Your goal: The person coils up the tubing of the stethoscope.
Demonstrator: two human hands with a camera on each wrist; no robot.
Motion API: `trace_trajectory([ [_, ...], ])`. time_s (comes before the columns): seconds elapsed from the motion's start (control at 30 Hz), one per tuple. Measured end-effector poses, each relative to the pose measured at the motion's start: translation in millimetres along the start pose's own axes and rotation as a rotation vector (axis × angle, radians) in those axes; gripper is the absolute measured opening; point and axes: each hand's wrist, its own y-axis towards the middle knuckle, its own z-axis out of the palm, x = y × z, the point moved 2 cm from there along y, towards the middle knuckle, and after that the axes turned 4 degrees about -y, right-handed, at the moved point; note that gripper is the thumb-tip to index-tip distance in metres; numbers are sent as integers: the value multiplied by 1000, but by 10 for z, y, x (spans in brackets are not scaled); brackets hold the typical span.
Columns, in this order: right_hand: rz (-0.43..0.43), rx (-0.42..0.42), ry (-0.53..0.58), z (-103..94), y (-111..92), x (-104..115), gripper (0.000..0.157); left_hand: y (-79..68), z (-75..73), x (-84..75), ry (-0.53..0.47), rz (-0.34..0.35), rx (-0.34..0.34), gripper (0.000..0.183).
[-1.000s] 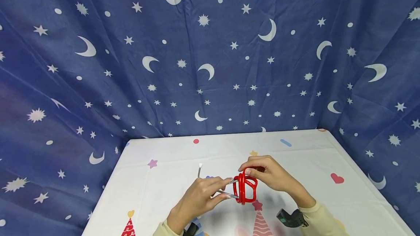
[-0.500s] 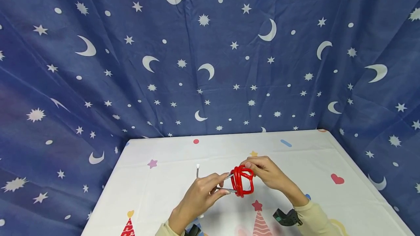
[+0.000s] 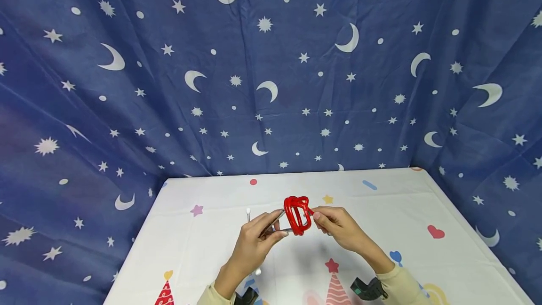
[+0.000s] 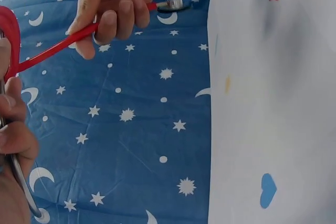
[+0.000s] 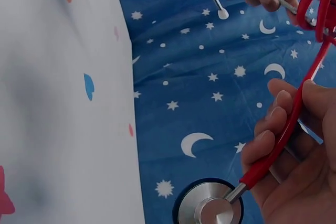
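A stethoscope hangs between both hands above the table, its red tubing (image 3: 298, 215) wound in several loops around the metal ear tubes (image 5: 286, 4). My left hand (image 3: 250, 244) grips those metal tubes left of the loops. White ear tips (image 3: 248, 211) stick out on the far and near sides of that hand. My right hand (image 3: 345, 227) holds the tubing's free end, fingers curled around it in the right wrist view. Past its little finger hangs the round silver chest piece (image 5: 207, 205) with a dark rim; in the head view it is hidden.
Under the hands is a table with a white printed cloth (image 3: 211, 229). A dark blue curtain (image 3: 271, 84) with moons and stars stands behind it and along both sides. Small dark cameras (image 3: 368, 289) sit on the wrists.
The coiled tubing has moved away from the body and slightly left, and has tilted. A short stretch of tube now shows between the loops and my right hand. Both hands keep their hold.
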Motion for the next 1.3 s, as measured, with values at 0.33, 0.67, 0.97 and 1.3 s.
trace_trajectory([
  [0.33,91,4,-32,36,-19,5,26,38,-39,53,69,-164,-151,41],
  [0.67,96,21,-102,66,-74,105,37,44,-92,97,121,-287,-225,41],
  [0.97,80,40,-119,83,-139,339,28,37,-90,149,142,-323,-216,40],
  [1.3,15,56,-119,116,-177,456,25,31,-59,178,195,-308,-167,40],
])
